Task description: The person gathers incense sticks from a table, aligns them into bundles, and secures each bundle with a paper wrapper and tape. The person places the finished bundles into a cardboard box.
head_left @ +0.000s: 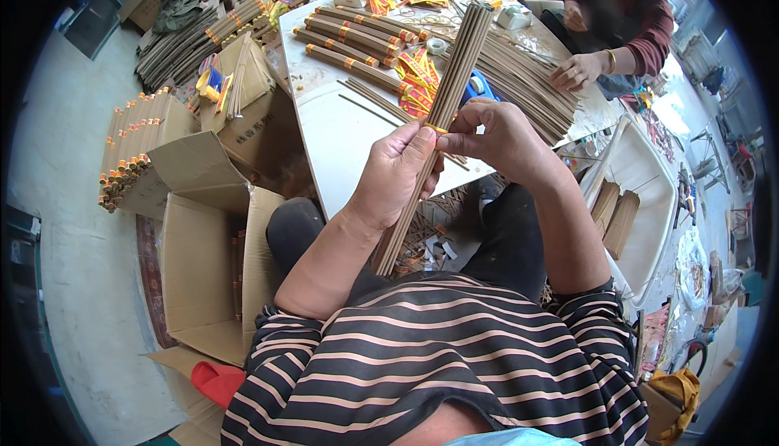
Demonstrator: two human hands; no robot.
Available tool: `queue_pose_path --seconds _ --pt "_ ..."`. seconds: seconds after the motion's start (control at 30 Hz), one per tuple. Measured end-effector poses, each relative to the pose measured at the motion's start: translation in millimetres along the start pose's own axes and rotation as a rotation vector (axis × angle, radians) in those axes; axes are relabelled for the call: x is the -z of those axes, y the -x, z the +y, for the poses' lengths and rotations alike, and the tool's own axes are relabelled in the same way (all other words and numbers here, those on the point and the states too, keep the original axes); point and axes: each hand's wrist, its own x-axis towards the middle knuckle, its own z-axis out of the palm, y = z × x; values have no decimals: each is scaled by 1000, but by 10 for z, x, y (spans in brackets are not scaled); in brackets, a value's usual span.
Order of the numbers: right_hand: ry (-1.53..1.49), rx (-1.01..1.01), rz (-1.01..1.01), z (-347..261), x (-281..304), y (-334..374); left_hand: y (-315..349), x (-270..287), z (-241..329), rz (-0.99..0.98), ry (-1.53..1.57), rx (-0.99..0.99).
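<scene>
My left hand (396, 172) is closed around a bundle of thin brown incense sticks (461, 68), held tilted in front of me over the table's near edge. At the middle of the bundle, my right hand (505, 139) pinches with thumb and finger at a narrow yellow band (436, 129) around the sticks. Beyond my hands, several banded bundles (357, 38) rest on the white table (329, 125). Red and yellow paper labels (419, 81) are heaped beside them. A blue tape dispenser (480, 86) sits behind my right hand, partly hidden.
Loose sticks (519, 81) spread across the right side, under another person's hand (578, 73). An open cardboard box (203, 275) stands at my left, near stacked bundles (134, 142). At my right is a white tub (645, 154) with two brown bundles inside. Paper scraps litter the floor.
</scene>
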Motion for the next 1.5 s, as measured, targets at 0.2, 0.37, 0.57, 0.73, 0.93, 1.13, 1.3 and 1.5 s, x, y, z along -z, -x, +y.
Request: queue_pose_path --seconds 0.2,0.37,0.57,0.73,0.93,1.13,1.3,1.5 --pt "-5 46 37 105 1 -10 0 -16 -2 -41 106 -7" --pt "-169 100 46 200 -13 -37 2 8 9 -121 282 36" --pt "-519 122 -30 330 -95 -84 -46 40 -25 -214 422 50" --pt "-885 136 -111 482 -237 -125 -79 62 -78 -335 608 121" --pt "-1124 220 -98 510 -385 -164 -132 81 -106 -442 740 167" --pt "-1325 254 -181 571 -507 -224 -131 123 -141 -486 796 186" --pt "-1387 205 -206 535 -552 -237 -116 129 -114 -536 849 162" --pt "-1344 172 -244 492 -568 -271 -71 190 -65 -556 874 121"
